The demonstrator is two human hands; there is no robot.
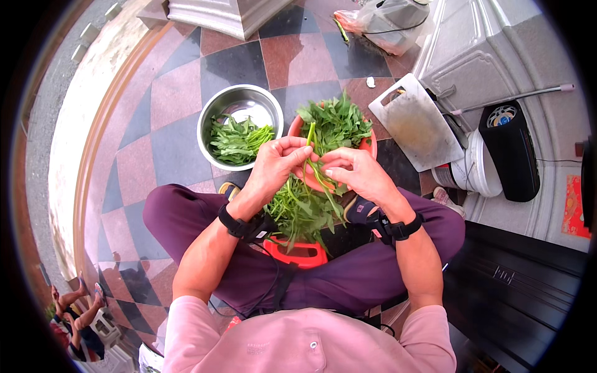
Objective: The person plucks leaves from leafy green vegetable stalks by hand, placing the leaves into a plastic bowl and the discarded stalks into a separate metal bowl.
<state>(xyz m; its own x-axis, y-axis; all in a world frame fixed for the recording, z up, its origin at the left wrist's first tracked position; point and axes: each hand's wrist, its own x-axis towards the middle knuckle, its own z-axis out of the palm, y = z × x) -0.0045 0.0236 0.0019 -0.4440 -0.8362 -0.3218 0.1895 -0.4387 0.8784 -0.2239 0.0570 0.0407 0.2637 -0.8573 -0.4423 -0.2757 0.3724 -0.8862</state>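
Note:
My left hand (280, 158) pinches a leafy green vegetable stem (311, 133) between thumb and fingers. Close against its lower stalks are the curled fingers of my right hand (357, 172); whether they grip them I cannot tell. Below both hands is a red-orange plastic basin (373, 145) heaped with leafy greens (338, 121). To its left, a stainless steel bowl (204, 146) holds cut stems and leaves (238, 142). More long-stemmed greens (294, 210) are piled between my feet, partly over a red plastic handle (298, 259).
On the right, a stained white cutting board (415, 126) leans beside a white bucket (478, 165) and a black speaker (510, 154). A plastic bag (392, 28) sits at the back on the checkered tile floor (182, 144). Another person's legs (84, 317) show at lower left.

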